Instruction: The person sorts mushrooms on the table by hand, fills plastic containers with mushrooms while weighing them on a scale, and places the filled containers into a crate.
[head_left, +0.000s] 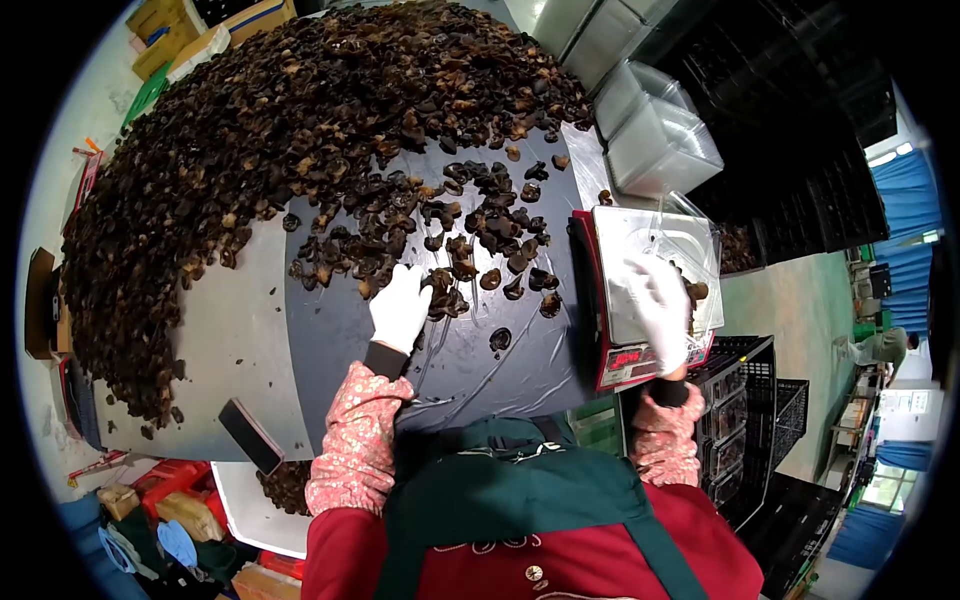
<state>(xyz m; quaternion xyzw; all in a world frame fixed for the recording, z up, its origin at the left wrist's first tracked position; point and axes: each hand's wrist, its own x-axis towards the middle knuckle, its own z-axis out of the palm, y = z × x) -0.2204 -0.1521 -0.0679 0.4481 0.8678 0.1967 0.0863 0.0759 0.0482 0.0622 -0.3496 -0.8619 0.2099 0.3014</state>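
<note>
My left hand [400,308], in a white glove, is at the near edge of a loose scatter of dark wood ear mushrooms [385,225] on the dark grey sheet. Its fingers are curled together against several pieces, and what lies between them is hidden. My right hand [660,305], also gloved in white, is over a red digital scale [590,290] with a metal pan. A clear plastic container [700,235] stands on that pan. Brown mushroom pieces [696,290] show beside the right fingers, which are smeared, so their grip cannot be made out.
A large heap of mushrooms [330,90] covers the table's far and left sides. Clear plastic tubs [660,140] stand behind the scale. Black crates [740,400] are at the right. A phone-like dark slab [250,436] lies at the near left edge, above a white bin [245,510].
</note>
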